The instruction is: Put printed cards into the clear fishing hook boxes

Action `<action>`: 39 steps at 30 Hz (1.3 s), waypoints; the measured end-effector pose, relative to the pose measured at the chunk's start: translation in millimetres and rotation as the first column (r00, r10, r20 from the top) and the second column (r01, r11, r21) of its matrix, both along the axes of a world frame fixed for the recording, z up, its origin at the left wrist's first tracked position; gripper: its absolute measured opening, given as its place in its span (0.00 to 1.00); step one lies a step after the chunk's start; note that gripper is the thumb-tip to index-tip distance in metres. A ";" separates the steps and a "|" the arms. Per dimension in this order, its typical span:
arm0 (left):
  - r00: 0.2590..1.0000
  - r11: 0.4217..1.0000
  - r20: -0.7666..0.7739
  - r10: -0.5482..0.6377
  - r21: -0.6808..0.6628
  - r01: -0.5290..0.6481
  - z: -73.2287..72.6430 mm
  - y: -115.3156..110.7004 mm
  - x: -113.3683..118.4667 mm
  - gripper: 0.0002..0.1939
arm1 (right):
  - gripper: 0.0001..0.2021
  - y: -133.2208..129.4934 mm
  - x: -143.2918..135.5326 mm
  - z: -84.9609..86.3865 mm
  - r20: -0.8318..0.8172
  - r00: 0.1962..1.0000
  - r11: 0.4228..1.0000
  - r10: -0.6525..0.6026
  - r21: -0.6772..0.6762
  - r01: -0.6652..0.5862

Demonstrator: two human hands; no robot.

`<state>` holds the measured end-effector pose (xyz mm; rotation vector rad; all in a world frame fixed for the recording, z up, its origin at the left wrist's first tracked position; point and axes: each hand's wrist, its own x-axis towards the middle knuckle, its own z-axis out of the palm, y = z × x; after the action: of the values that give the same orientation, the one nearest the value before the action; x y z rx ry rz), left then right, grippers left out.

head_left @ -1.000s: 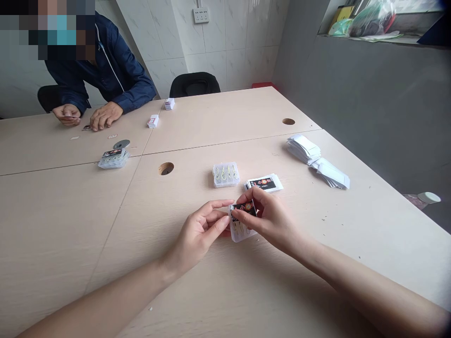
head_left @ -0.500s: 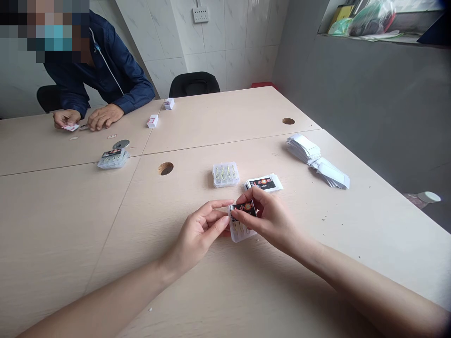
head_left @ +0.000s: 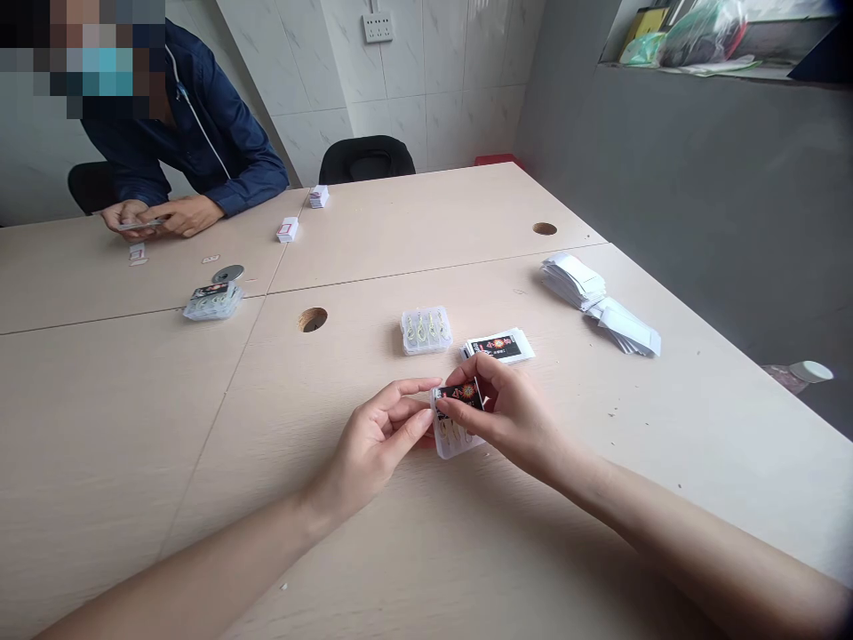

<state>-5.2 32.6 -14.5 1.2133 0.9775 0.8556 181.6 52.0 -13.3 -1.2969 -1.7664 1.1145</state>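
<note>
A small clear plastic box (head_left: 457, 443) with thin yellowish hook-like pieces inside is between my hands at the near part of the table. My left hand (head_left: 383, 436) steadies its left edge between thumb and fingers. On the box's upper half lies a black label (head_left: 466, 391) with red and orange print. My right hand (head_left: 510, 409) pinches this label, thumb on top at its lower edge and fingers behind its upper right side. Just beyond are a stack of similar labels (head_left: 499, 345) and clear boxes (head_left: 426, 330) holding the same pieces.
Piles of white paper slips (head_left: 574, 278) lie to the right. More clear boxes (head_left: 213, 302) stand on the left near a metal disc (head_left: 227, 274). Across the table, a co-worker's hands (head_left: 166, 216) hold a flat item. A cable hole (head_left: 313, 320) opens in the tabletop.
My hands, the box and the label have hardly moved. The co-worker's hands have come together around a flat item, and a red-and-white card now lies on the table before them.
</note>
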 end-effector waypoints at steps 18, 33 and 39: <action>1.000 1.000 -0.001 0.000 -0.005 0.000 0.4 0.4 0.2 0.16 | 0.07 0.0 -0.5 0.4 0.000 1.000 1.000 -0.004 0.003 0.004; 1.000 1.000 0.004 -0.006 -0.006 0.006 0.2 -0.1 -0.4 0.15 | 0.06 -0.8 0.0 1.0 0.003 1.000 1.000 0.005 0.003 -0.005; 1.000 1.000 -0.005 -0.006 -0.002 0.006 0.5 0.6 -0.8 0.15 | 0.06 -0.2 -0.1 0.1 0.001 1.000 1.000 0.008 0.003 -0.008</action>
<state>-6.0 33.3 -13.9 1.2173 0.9778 0.8469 181.4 51.8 -13.2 -1.2897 -1.7742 1.1152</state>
